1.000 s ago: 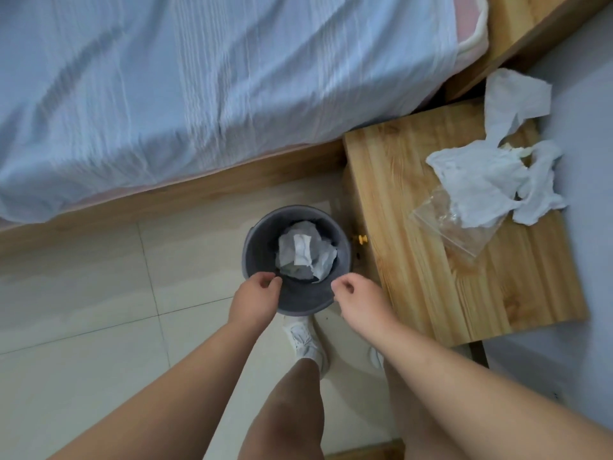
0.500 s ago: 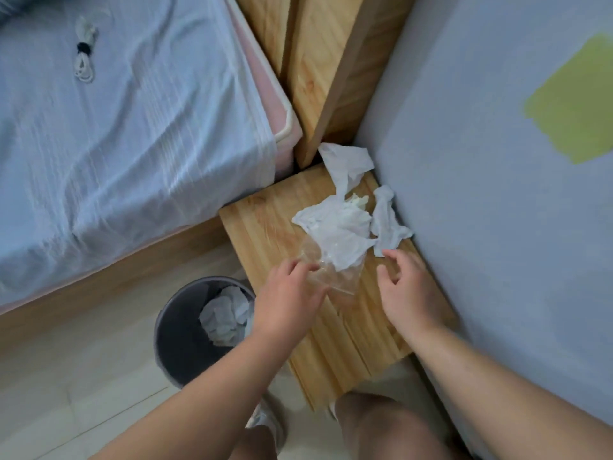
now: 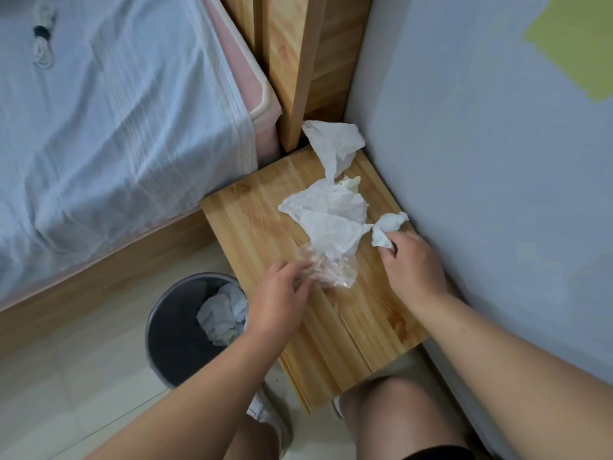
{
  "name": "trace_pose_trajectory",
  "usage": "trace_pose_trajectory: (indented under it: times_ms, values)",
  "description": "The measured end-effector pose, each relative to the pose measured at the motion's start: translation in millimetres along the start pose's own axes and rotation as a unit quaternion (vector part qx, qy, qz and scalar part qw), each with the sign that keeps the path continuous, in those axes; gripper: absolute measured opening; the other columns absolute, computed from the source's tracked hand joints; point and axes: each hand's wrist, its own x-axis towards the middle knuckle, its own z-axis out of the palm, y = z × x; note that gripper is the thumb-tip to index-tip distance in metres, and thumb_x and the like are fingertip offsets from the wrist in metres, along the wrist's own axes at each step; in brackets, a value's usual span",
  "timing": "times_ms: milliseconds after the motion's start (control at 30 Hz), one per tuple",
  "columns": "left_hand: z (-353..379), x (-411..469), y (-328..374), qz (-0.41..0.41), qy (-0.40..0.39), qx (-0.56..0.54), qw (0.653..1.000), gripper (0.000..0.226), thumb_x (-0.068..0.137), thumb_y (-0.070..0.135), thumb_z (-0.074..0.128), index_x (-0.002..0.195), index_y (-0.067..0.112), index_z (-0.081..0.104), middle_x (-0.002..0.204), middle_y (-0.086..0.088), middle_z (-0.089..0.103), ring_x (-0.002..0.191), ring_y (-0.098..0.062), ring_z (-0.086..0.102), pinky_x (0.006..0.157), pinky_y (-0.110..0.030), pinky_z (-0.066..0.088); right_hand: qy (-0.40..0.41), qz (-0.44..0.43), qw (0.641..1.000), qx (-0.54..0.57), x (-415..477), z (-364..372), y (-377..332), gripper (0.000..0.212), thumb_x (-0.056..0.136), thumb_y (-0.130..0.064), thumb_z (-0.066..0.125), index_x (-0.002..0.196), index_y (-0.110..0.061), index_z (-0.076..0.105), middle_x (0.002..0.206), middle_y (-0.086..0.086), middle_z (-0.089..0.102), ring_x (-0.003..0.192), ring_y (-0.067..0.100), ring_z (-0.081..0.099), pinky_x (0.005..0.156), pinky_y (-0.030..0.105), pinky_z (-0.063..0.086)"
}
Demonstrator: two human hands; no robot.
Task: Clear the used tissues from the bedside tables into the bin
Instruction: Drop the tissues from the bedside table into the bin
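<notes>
While the left grip [image 3: 282,293] is reaching onto the wooden surface [image 3: 358,327], the right grip [image 3: 411,263] is pinching the small tissue [image 3: 386,229] by its near end. That tissue is lying close to the right edge of the surface. It is white and is bunching up like a little knot.

The big tissue [image 3: 328,217] is lying in the middle of the surface. It is white, thin and all crinkly, and its near corner is lying over a clear plastic bag [image 3: 331,270]. The fingers of the left grip are touching the left side of the bag, but they are blurry, so nobody can tell if they are pinching it or spreading out.

The long tissue [image 3: 335,144] is lying at the far corner of the surface, white and scrunched, with a thin twisted tail.

The bin [image 3: 156,313] is standing on the floor just left of the surface. It is round and dark grey, and more white scrunched tissues [image 3: 222,313] are sitting inside it.
</notes>
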Motion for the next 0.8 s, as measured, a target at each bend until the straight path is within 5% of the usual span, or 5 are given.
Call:
trace_pose_trajectory:
  times_ms: [167, 267, 367, 567, 800]
  values:
    - [-38, -33, -13, 0.002, 0.032, -0.148, 0.989, 0.043, 0.095, 0.065, 0.053, 0.115, 0.036, 0.077, 0.100, 0.021, 0.065, 0.098, 0.004, 0.063, 0.078, -0.014, 0.049, 0.067, -0.006, 0.991, 0.119, -31, -18, -16, 0.022, 0.098, -0.032, 0.058, 0.078, -0.023, 0.058, 0.074, -0.008, 0.055, 0.067, 0.010, 0.053, 0.051, 0.030, 0.040]
    - [-68, -52, -40, -0.013, 0.064, -0.156, 0.986, 0.014, 0.098, 0.052, 0.058, 0.096, 0.049, 0.072, 0.096, 0.018, 0.068, 0.097, 0.001, 0.065, 0.078, -0.006, 0.047, 0.048, -0.084, 0.984, 0.149, -61, -20, -54, 0.016, 0.097, -0.029, 0.061, 0.081, -0.027, 0.059, 0.075, -0.011, 0.055, 0.068, 0.012, 0.055, 0.050, 0.020, 0.040]
    - [-85, -69, -81, -0.091, 0.110, -0.132, 0.981, 0.017, 0.103, 0.037, 0.063, 0.091, 0.049, 0.067, 0.092, 0.013, 0.070, 0.090, 0.000, 0.065, 0.071, -0.010, 0.047, -0.029, -0.110, 0.977, 0.182, -90, 6, -97, 0.025, 0.096, -0.023, 0.064, 0.074, -0.027, 0.053, 0.072, -0.010, 0.053, 0.064, 0.016, 0.053, 0.052, 0.026, 0.041]
    - [-75, -99, -167, -0.279, 0.135, -0.170, 0.935, 0.032, 0.104, 0.047, 0.060, 0.078, 0.031, 0.071, 0.066, 0.007, 0.066, 0.064, -0.015, 0.061, 0.055, -0.033, 0.044, -0.230, -0.121, 0.956, 0.137, -128, 85, -158, 0.016, 0.096, -0.034, 0.062, 0.083, -0.026, 0.058, 0.079, -0.010, 0.054, 0.073, 0.014, 0.053, 0.059, 0.031, 0.042]
    - [-58, -104, -227, -0.328, 0.073, -0.068, 0.939, 0.046, 0.105, 0.046, 0.052, 0.074, 0.014, 0.064, 0.070, -0.007, 0.066, 0.072, -0.030, 0.063, 0.062, -0.038, 0.045, -0.351, -0.077, 0.931, 0.068, -135, 150, -195, 0.020, 0.098, -0.038, 0.058, 0.085, -0.022, 0.059, 0.085, -0.004, 0.061, 0.076, 0.019, 0.058, 0.059, 0.033, 0.045]
